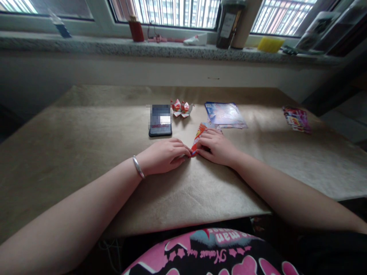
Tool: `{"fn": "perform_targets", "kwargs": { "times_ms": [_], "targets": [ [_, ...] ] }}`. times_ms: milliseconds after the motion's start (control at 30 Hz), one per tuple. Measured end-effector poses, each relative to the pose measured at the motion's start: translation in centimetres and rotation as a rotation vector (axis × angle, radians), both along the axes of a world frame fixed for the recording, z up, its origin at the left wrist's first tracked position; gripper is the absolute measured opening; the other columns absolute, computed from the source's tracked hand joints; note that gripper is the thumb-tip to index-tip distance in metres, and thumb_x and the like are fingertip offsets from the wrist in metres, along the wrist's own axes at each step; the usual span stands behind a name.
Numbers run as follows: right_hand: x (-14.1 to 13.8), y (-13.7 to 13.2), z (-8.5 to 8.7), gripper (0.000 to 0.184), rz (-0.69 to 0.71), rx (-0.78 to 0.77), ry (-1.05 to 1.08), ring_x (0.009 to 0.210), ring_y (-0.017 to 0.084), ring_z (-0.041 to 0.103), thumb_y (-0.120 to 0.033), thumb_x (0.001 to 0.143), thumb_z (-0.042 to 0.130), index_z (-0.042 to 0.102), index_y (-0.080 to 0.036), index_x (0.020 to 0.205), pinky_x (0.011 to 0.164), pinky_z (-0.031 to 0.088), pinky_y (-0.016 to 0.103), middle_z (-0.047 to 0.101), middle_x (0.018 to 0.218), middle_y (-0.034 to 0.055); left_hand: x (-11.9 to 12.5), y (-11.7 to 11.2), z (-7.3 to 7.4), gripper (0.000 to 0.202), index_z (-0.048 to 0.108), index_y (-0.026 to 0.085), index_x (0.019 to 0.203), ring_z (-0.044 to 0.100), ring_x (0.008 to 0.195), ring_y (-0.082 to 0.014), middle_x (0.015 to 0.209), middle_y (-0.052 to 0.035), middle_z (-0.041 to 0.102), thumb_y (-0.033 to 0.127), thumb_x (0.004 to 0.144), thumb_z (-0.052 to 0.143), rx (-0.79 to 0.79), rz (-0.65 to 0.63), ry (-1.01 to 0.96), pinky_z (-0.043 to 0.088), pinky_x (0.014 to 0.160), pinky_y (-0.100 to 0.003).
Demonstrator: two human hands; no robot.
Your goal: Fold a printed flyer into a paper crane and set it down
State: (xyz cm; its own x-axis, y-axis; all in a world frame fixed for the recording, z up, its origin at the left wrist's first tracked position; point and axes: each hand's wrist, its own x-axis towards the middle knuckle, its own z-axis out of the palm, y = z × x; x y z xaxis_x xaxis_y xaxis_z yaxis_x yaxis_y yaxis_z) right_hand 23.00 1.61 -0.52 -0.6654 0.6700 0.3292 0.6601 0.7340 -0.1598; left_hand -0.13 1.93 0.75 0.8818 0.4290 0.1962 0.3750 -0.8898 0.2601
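Note:
A folded piece of printed orange paper lies on the table between my hands. My left hand pinches its near corner, with the fingertips pressed together there. My right hand rests over the paper's right side, thumb and fingers closed on it near the same corner, hiding much of the sheet. Just beyond, two folded red-and-white paper figures stand side by side. A phone lies to their left, its screen partly blurred out.
A stack of printed sheets lies behind my right hand. Farther right is a bundle of colourful printed papers. The windowsill behind the table carries a red bottle, a dark jar and a yellow block.

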Motion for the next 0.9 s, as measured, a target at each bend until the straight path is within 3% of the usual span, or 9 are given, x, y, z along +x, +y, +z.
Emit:
{"fn": "perform_targets", "kwargs": {
  "times_ms": [100, 267, 433, 600, 900],
  "targets": [
    [0.07, -0.15, 0.16, 0.017, 0.078, -0.019, 0.025, 0.082, 0.019, 0.052, -0.029, 0.086, 0.049, 0.059, -0.021, 0.075, 0.086, 0.036, 0.034, 0.064, 0.080, 0.0041, -0.02, 0.06, -0.01, 0.022, 0.064, 0.020, 0.104, 0.058, 0.096, -0.0159, 0.104, -0.0051, 0.066, 0.020, 0.088, 0.049, -0.007, 0.000, -0.003, 0.048, 0.087, -0.029],
    [0.03, -0.20, 0.26, 0.020, 0.086, -0.008, 0.006, 0.082, 0.019, 0.053, -0.032, 0.087, 0.048, 0.060, -0.020, 0.076, 0.086, 0.036, 0.034, 0.065, 0.080, 0.0043, -0.04, 0.14, -0.01, 0.022, 0.066, 0.021, 0.103, 0.056, 0.100, -0.0163, 0.109, -0.0032, 0.066, 0.018, 0.087, 0.050, -0.020, -0.030, -0.004, 0.047, 0.090, -0.031],
    [-0.33, -0.14, -0.03, 0.017, -0.035, -0.020, -0.012, 0.084, 0.020, 0.053, -0.034, 0.084, 0.054, 0.061, -0.021, 0.075, 0.092, 0.034, 0.037, 0.065, 0.079, 0.0034, -0.13, 0.02, 0.05, 0.022, 0.067, 0.020, 0.099, 0.058, 0.099, -0.0162, 0.106, -0.0037, 0.068, 0.016, 0.087, 0.049, 0.013, -0.041, -0.019, 0.049, 0.087, -0.030],
    [-0.54, 0.10, -0.49, 0.015, -0.113, -0.047, 0.020, 0.089, 0.020, 0.055, -0.037, 0.079, 0.061, 0.062, -0.022, 0.076, 0.107, 0.021, 0.044, 0.065, 0.082, 0.0014, -0.05, -0.13, 0.20, 0.023, 0.068, 0.019, 0.097, 0.059, 0.096, -0.0166, 0.105, -0.0038, 0.068, 0.018, 0.089, 0.046, 0.110, -0.059, 0.007, 0.050, 0.084, -0.029],
    [-0.89, 0.11, -0.40, 0.016, -0.161, -0.099, 0.038, 0.092, 0.022, 0.056, -0.038, 0.078, 0.062, 0.064, -0.022, 0.075, 0.109, 0.016, 0.051, 0.066, 0.082, 0.0012, 0.40, -0.38, 0.01, 0.019, 0.064, 0.016, 0.092, 0.058, 0.093, -0.0169, 0.099, -0.0061, 0.067, 0.019, 0.089, 0.045, 0.176, -0.050, 0.027, 0.050, 0.081, -0.029]
  ]
}}
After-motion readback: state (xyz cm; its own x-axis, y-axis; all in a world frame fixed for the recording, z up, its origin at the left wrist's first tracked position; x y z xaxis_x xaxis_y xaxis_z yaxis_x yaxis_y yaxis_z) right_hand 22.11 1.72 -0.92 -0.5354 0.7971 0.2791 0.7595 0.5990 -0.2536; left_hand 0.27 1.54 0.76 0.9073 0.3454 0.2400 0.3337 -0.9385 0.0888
